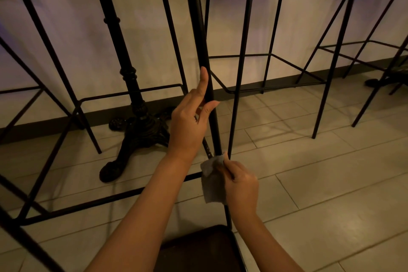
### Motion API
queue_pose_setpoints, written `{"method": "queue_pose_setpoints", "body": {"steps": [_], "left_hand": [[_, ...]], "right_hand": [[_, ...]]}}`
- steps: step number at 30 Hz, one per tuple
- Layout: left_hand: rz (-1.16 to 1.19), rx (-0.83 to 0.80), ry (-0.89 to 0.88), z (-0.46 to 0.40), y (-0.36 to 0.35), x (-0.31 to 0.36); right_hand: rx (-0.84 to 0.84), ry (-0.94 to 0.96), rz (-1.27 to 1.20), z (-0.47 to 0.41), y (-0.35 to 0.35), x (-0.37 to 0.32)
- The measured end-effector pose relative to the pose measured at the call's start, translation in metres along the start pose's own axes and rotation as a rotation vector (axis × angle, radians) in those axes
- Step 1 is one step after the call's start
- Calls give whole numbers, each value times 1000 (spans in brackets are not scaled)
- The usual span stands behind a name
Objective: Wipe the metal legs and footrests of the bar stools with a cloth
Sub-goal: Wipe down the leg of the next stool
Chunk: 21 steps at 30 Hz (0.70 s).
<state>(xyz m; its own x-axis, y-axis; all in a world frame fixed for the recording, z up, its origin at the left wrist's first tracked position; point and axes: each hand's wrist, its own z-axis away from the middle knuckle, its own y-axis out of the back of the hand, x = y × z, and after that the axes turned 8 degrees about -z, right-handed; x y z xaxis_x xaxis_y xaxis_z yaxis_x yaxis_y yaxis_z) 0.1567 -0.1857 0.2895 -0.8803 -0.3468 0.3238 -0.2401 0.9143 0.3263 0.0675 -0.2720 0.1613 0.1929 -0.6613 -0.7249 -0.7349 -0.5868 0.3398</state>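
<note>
A black metal stool leg (199, 35) runs from the top centre down toward me. My left hand (191, 121) rests against it at mid-height, index finger stretched up along the leg and thumb touching it. Lower down, my right hand (239, 182) pinches a grey cloth (211, 180) around the same leg, just where the footrest bar (106, 200) meets it. The cloth hangs below my fingers and hides that joint.
Several black bar stools (268, 66) stand on the tiled floor along a white wall. An ornate cast-iron table base (136, 126) sits left of centre. A dark brown seat (198, 249) lies at the bottom edge under my arms.
</note>
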Motion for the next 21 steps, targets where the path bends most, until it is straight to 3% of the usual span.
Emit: {"method": "queue_pose_setpoints", "body": {"steps": [21], "left_hand": [[13, -19, 74, 11, -4, 3]], "right_hand": [[-18, -33, 2, 4, 2, 4]]}}
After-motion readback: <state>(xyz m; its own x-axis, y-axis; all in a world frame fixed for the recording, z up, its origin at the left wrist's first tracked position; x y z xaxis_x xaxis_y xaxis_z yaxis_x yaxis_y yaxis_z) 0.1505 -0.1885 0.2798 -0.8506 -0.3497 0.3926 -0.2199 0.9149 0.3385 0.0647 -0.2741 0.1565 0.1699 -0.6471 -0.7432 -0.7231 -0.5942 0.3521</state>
